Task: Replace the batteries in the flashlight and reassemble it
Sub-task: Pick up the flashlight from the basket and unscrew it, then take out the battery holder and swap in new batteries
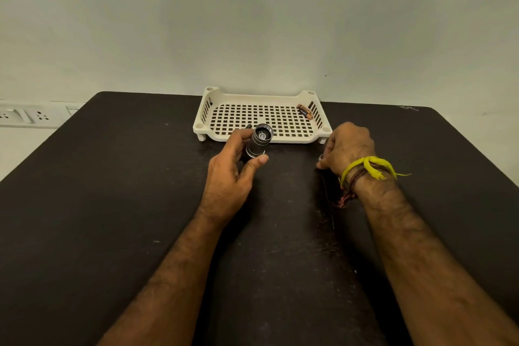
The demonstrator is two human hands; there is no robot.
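Flashlight (257, 141) gripped in my left hand (233, 174) above the desk (112, 191), lens end up, just before the white basket (261, 98), one battery (305, 111) lying in its right corner, my right hand (348, 149) fingers curled, pinching a small metal part (321, 157) on the desk.

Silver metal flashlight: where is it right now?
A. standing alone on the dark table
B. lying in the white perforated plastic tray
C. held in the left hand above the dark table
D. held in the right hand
C: the left hand grips the silver metal flashlight just in front of the white perforated plastic tray, lens end facing up toward the camera.
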